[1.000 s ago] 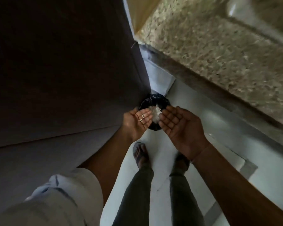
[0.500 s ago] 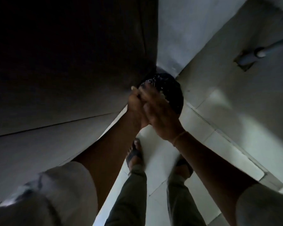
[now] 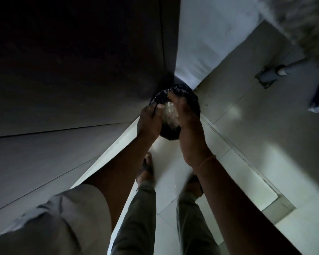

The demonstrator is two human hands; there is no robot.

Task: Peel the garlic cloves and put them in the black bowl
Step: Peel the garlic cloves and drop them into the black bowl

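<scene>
I am looking down at a round bin lined with a black bag (image 3: 192, 100) that stands on the floor in a corner. My left hand (image 3: 149, 117) and my right hand (image 3: 189, 124) hover just above its mouth, backs up and palms turned toward each other. Their fingers are loosely straight and point down. A pale clump of papery garlic skins (image 3: 170, 115) shows between the two hands, over the bag. No garlic cloves and no black bowl are in view.
Dark cabinet panels (image 3: 72, 89) fill the left side. Below me are pale floor tiles (image 3: 256, 144) and my two sandalled feet (image 3: 145, 170). A grey pipe with its floor fitting (image 3: 273, 73) sits at the right, under a speckled counter edge (image 3: 306, 19).
A second ago both palms faced up over the bin with white skins showing. They then closed together, and now they have turned over and parted above the bag. The view swung left and down.
</scene>
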